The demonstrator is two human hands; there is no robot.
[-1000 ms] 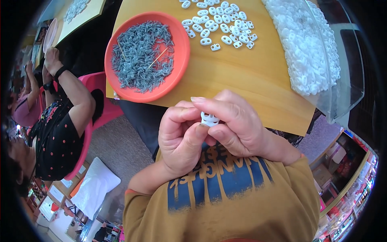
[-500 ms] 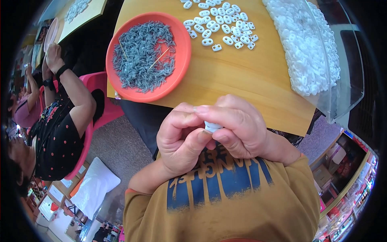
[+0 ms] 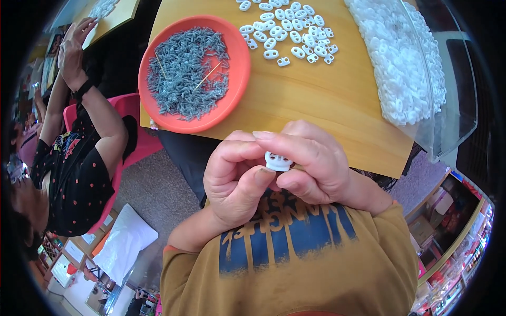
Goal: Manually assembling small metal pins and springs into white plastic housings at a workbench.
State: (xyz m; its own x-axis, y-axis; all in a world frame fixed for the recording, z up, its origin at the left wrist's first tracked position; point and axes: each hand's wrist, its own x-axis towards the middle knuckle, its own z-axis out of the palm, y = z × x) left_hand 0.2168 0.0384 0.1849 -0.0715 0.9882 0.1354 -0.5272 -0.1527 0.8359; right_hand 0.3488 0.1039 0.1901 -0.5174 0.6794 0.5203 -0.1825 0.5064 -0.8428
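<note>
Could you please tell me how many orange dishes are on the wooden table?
1. The orange dish sits at the left end of the wooden table, filled with small grey springs. Others may lie outside the view.

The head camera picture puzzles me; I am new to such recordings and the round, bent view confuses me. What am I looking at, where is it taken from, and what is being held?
There is no machine here: a person works with two bare hands. The camera sits on the person's head and looks down, so you see their own chest and forearms at the bottom; its wide lens bends straight edges.

The left hand and the right hand meet in front of the chest and pinch one small white plastic piece between their fingers.

Beyond them is a wooden table. On it stand an orange dish full of small grey metal parts, a loose group of white pieces, and a big heap of white pieces at the right.

At the left sits another person in a dark dotted top, arms raised.
</note>
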